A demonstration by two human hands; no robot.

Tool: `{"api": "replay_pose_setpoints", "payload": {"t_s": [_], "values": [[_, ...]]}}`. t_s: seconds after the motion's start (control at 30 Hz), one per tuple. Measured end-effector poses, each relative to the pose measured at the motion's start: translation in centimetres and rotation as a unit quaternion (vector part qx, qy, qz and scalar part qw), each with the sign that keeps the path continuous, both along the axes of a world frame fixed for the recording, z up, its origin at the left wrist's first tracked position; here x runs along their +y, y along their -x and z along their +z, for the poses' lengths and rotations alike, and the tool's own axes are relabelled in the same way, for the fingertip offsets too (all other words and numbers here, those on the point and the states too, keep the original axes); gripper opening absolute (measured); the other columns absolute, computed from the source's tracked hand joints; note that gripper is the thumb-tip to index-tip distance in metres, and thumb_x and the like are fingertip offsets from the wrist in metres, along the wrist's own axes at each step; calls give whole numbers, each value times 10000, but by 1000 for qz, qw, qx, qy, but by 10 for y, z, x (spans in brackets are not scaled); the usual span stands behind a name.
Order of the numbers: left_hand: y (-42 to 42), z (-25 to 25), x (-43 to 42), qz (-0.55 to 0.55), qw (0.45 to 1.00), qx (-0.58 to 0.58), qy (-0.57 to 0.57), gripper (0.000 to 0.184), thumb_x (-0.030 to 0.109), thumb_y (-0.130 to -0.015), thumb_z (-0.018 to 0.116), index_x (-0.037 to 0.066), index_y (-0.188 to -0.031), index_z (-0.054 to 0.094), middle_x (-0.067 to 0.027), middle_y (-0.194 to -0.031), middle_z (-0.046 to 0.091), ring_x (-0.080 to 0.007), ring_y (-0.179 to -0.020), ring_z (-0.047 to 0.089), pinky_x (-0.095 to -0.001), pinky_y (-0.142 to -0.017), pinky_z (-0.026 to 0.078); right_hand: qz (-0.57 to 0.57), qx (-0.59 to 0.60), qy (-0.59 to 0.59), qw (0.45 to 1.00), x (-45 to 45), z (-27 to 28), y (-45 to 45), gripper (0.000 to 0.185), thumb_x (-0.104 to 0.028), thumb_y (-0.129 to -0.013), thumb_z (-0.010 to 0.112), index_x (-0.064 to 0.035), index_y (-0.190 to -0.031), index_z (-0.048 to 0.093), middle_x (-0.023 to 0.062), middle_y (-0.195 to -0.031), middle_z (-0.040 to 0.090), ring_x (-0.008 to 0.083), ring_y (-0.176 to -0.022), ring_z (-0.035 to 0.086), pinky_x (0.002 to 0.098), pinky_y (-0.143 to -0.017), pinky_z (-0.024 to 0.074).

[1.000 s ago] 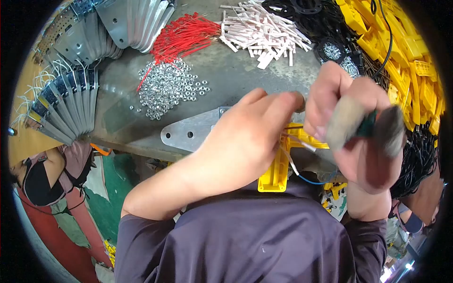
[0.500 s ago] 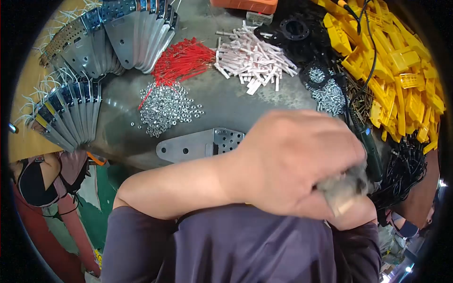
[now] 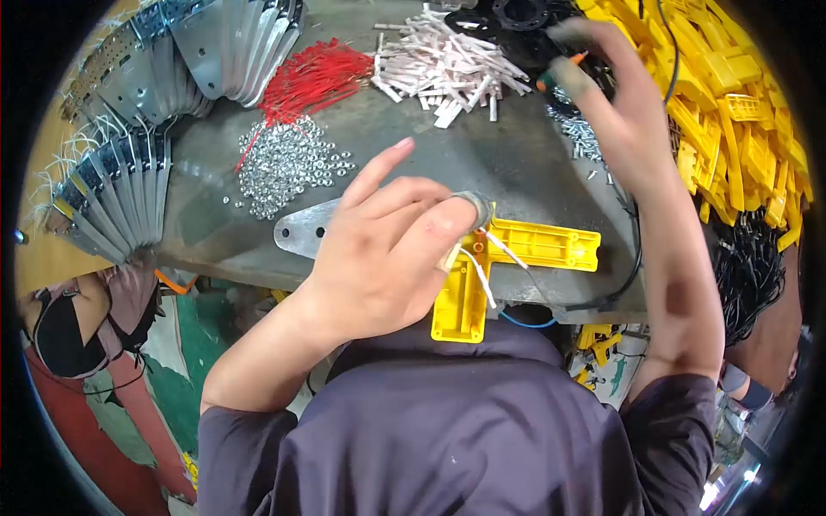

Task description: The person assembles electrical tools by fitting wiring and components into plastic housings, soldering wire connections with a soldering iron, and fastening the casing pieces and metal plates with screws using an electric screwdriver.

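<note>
My left hand [image 3: 383, 254] reaches over a grey metal bracket [image 3: 297, 230] and closes at the joint of a yellow T-shaped plastic housing [image 3: 538, 243]. Its thumb, in a grey finger cover, presses there, while the index finger points away. White sleeved wires [image 3: 484, 284] come out of the housing beside the thumb. Over at the upper right, my right hand [image 3: 632, 129] is raised and smeared by motion near the silver screws [image 3: 581, 136]. Its fingers curl around a small orange and dark green thing [image 3: 545, 82], mostly hidden.
Metal nuts [image 3: 288, 168], red sleeved pieces [image 3: 318, 77] and white tubes [image 3: 452, 64] lie in heaps at the back. Yellow plastic parts [image 3: 731, 95] and black cables [image 3: 747, 267] pile up on the right. Metal brackets with white wires [image 3: 116, 193] stand on the left.
My left hand has moved back left from across my body. The right hand has swung up and away to the screws. The yellow housing now shows in front of me.
</note>
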State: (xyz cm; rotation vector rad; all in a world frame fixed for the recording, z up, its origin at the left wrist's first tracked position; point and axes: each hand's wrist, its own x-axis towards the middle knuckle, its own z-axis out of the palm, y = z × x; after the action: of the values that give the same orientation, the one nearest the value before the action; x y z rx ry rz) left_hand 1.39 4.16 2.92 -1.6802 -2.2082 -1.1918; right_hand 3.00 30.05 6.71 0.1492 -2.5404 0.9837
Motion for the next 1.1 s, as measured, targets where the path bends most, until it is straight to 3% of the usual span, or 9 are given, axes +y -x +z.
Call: {"api": "replay_pose_setpoints", "payload": {"t_s": [0.1,0.17,0.33,0.63,0.73,0.83,0.87,1.03,1.1], "values": [[1,-4,1,10,1000,11,-27,358,-33,-701,584,47,-1040,500,-102,-993,661,-297,-926,648,-587,-1049,334,70,-64,113,989,-35,5,-62,182,-131,-778,652,-32,-924,602,95,-894,590,240,-842,578,318,-803,457],[1,-2,2,16,999,30,20,460,-49,-627,581,50,-1066,486,-99,-979,656,-309,-972,639,-588,-1047,338,186,-117,-77,973,-55,12,-85,224,-128,-694,679,-50,-890,602,117,-978,549,303,-882,532,406,-760,421],[1,3,6,4,999,6,53,599,4,-554,628,55,-1125,452,-109,-985,609,-324,-1097,579,-579,-1074,304,47,-101,-136,984,-70,-10,-97,262,-163,-679,699,-76,-913,624,120,-1064,522,301,-939,507,410,-779,400],[1,5,2,1,996,-9,85,647,83,-566,682,47,-1168,448,-135,-1084,563,-339,-1093,544,-579,-1089,266,82,-113,-106,984,-57,-5,-104,517,-251,-709,732,-60,-1153,547,172,-1161,471,340,-1051,476,421,-911,387],[-4,14,-6,-12,998,-45,49,605,298,-652,766,53,-1152,530,-120,-1170,555,-314,-1113,530,-578,-1091,246,44,-185,5,982,-3,19,-133,609,-308,-621,794,-27,-1098,541,153,-1130,496,340,-1069,490,429,-926,393],[-21,22,6,-44,995,20,89,627,459,-630,785,59,-1080,609,-111,-1186,563,-299,-1088,538,-572,-1086,253,49,-351,-153,922,27,19,-166,474,-171,-576,768,-18,-966,547,145,-1109,513,336,-1050,501,421,-925,383],[-26,23,12,-50,993,47,96,623,509,-613,774,84,-1054,658,-80,-1125,604,-268,-1059,554,-534,-1060,303,34,-299,-177,937,24,13,-170,375,-71,-583,725,-17,-901,533,135,-1062,538,340,-999,519,410,-921,379],[-37,21,17,7,996,87,35,458,273,-598,811,60,-985,688,-56,-881,633,-229,-910,592,-436,-929,432,17,-196,-81,977,18,-6,-167,282,3,-645,692,-14,-897,566,107,-888,591,315,-882,571,379,-877,419],[-37,33,16,34,996,79,38,377,212,-650,776,17,-961,689,-76,-900,634,-260,-885,599,-418,-900,449,-89,-175,126,972,9,-14,-166,264,22,-702,683,-2,-950,595,122,-869,610,304,-816,595,346,-788,469]]}}
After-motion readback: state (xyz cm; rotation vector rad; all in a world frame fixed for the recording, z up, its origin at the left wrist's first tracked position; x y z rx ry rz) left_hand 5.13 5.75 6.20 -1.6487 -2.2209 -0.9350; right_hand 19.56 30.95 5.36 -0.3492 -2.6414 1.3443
